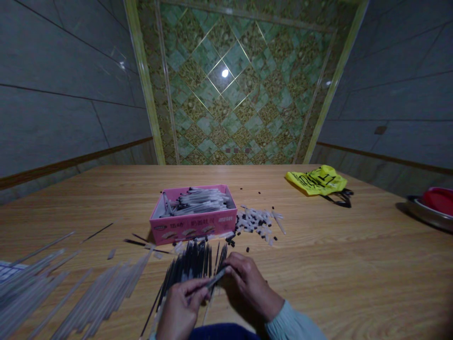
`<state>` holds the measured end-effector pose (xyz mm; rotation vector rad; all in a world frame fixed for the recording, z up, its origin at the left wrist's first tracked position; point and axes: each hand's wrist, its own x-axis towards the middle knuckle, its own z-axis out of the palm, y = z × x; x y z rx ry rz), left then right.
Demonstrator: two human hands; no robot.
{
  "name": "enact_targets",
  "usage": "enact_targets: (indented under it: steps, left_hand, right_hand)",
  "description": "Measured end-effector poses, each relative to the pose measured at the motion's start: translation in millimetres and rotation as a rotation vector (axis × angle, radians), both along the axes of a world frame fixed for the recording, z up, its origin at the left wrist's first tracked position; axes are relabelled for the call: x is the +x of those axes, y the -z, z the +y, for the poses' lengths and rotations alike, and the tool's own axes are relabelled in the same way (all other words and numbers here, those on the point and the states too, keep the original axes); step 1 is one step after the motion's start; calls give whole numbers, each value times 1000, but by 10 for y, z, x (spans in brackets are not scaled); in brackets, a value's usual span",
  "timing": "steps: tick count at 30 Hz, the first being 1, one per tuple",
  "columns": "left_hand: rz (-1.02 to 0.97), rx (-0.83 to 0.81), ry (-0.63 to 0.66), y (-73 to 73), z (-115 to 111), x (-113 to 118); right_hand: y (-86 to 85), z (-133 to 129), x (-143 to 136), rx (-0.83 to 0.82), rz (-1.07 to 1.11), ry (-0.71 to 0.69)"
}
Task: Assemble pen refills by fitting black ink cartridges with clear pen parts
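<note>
My left hand (181, 304) is closed around one end of a slim greyish pen (215, 277), tilted up to the right. The fingers of my right hand (249, 281) pinch its other end. Just beyond my hands lies a row of dark refills (193, 259), partly hidden by my left hand. Clear pen barrels (109, 293) are spread over the table at the left. Behind the refills stands a pink box (198, 226) filled with many pens (201, 200). Small white and black caps and plugs (255, 219) are heaped at its right side.
A yellow bag (316, 180) with black straps rests at the back right of the wooden table (354, 264). At the right edge sits a metal pan (430, 212) with something red in it. A few loose refills (98, 231) lie left of the box.
</note>
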<state>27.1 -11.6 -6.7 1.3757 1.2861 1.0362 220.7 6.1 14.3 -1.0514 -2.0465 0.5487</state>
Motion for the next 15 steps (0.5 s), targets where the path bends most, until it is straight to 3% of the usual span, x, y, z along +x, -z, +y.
enact_targets:
  steps: [5, 9, 11, 13, 15]
  left_hand:
    - [181, 137, 11, 1, -21, 14]
    - [220, 196, 36, -40, 8, 33]
    - [230, 276, -71, -87, 41, -13]
    - [319, 421, -292, -148, 75, -122]
    - [551, 495, -563, -199, 102, -281]
  right_hand:
    - [72, -8, -50, -77, -86, 188]
    - [146, 0, -46, -221, -41, 237]
    - [176, 13, -38, -255, 22, 279]
    - [199, 31, -29, -264, 79, 323]
    - [218, 47, -24, -254, 116, 358]
